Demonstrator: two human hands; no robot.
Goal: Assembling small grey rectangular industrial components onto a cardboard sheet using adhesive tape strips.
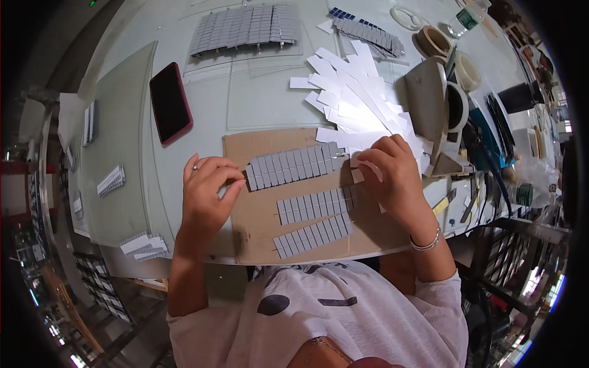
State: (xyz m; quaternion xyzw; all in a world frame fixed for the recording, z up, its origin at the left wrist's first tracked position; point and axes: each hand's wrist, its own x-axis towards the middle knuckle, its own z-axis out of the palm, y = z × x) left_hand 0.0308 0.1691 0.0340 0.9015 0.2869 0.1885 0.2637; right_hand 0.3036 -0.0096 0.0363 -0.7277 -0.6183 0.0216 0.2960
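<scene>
A grey segmented strip (294,167) lies slightly slanted on a brown cardboard sheet (257,211). At its left end my left hand (207,193) is closed, thumb and index fingertip pinching at the strip's edge. Beyond its right end, my right hand (396,178) has its fingers curled together over white slips; whatever they hold is hidden. Two narrower grey segmented strips lie nearer to me on the cardboard, an upper one (313,205) and a lower one (313,236). A heap of white paper strips (353,92) spreads behind my right hand.
A dark phone in a red case (171,104) lies at left. Grey segmented pieces (245,29) sit on glass at the back, others (368,35) beside them. A tape dispenser (426,98), tape rolls (434,42), a bottle (468,19) and a yellow cutter (443,202) are at right.
</scene>
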